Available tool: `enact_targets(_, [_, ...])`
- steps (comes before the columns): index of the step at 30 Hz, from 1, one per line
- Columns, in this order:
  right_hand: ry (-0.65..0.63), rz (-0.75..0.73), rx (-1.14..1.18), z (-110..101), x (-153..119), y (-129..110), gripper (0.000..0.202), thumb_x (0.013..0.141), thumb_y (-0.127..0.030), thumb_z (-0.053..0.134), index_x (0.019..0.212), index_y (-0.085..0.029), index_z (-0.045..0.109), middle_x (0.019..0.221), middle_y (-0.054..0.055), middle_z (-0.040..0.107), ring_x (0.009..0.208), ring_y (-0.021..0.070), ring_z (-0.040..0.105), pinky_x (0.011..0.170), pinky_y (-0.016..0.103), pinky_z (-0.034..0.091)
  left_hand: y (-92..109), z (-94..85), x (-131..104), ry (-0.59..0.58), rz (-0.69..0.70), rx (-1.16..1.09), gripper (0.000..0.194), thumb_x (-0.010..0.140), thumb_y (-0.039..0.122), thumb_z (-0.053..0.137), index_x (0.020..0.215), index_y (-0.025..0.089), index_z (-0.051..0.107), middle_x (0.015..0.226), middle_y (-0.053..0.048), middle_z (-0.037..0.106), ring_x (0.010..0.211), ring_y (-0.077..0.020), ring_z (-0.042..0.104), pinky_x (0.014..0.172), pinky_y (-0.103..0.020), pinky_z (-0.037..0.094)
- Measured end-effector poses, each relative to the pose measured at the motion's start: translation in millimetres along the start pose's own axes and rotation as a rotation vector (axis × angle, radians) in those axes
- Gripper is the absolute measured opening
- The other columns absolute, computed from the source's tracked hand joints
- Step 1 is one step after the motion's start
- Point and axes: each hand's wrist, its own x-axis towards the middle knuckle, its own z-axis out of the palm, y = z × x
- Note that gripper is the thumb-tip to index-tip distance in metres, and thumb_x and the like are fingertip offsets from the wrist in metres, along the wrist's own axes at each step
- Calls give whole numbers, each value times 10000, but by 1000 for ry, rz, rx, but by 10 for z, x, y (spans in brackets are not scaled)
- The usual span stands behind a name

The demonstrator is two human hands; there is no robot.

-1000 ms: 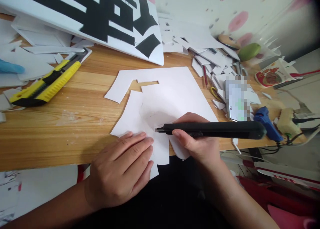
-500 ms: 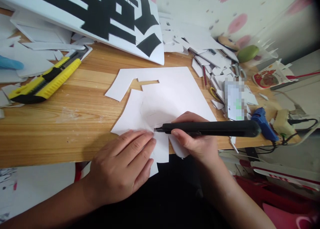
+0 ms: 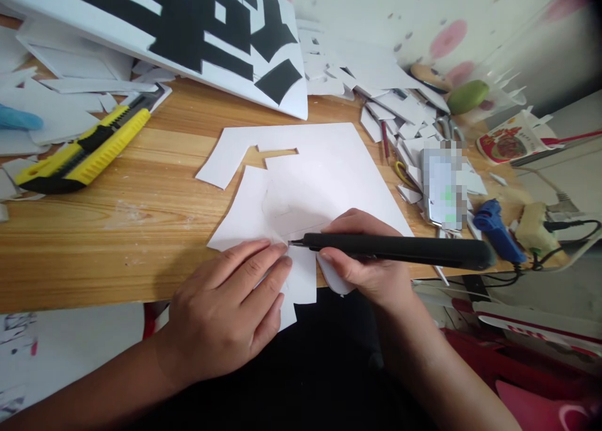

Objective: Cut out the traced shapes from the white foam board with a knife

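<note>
A white foam board sheet [image 3: 324, 167] with cut-out edges and faint pencil lines lies at the table's front edge, partly hanging over it. My left hand [image 3: 235, 305] rests flat on its lower part, fingers stretched out and holding nothing. In my right hand [image 3: 371, 268] is a black craft knife [image 3: 395, 248], gripped between thumb and fingers with the handle pointing right. Its thin metal tip touches the board just beside my left fingertips. Whether the tip has gone through the board, I cannot tell.
A yellow utility knife [image 3: 87, 145] lies at the left among white offcuts. Behind stands a white board with black shapes [image 3: 226, 29]. To the right are a phone [image 3: 442, 186], scissors [image 3: 449, 128], a red pencil [image 3: 385, 141], a blue glue gun [image 3: 497, 230] and a paper cup [image 3: 510, 136].
The back end of the knife handle has swung slightly toward me, while its tip stays nearly in place. My left hand keeps its position on the board. The view has shifted slightly.
</note>
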Motion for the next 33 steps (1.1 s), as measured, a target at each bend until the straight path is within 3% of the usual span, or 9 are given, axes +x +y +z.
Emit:
enact_targets(7, [-8, -1, 58, -7, -3, 23, 151, 785, -327, 837, 844, -221, 748, 765, 9, 723, 669, 142, 650, 601, 266, 533, -2, 6, -16, -28, -22, 2, 347, 885, 185, 600, 1211, 116, 695, 1307, -124, 684, 1179, -309, 643, 995, -469, 513])
enact_targets(26, [-12, -29, 46, -1, -5, 45, 160, 795, -357, 832, 860, -237, 749, 772, 15, 725, 683, 154, 657, 619, 290, 550, 10, -11, 28, -9, -25, 27, 382, 881, 194, 580, 1239, 117, 688, 1262, -123, 702, 1137, -315, 660, 957, -471, 531])
enact_targets(33, [-22, -166, -32, 18, -3, 19, 131, 768, -283, 840, 855, -250, 748, 747, 14, 730, 663, 159, 672, 600, 284, 556, 20, 7, 41, -19, -40, 13, 364, 882, 172, 580, 1221, 99, 691, 1236, -123, 704, 1127, -306, 651, 945, -457, 517])
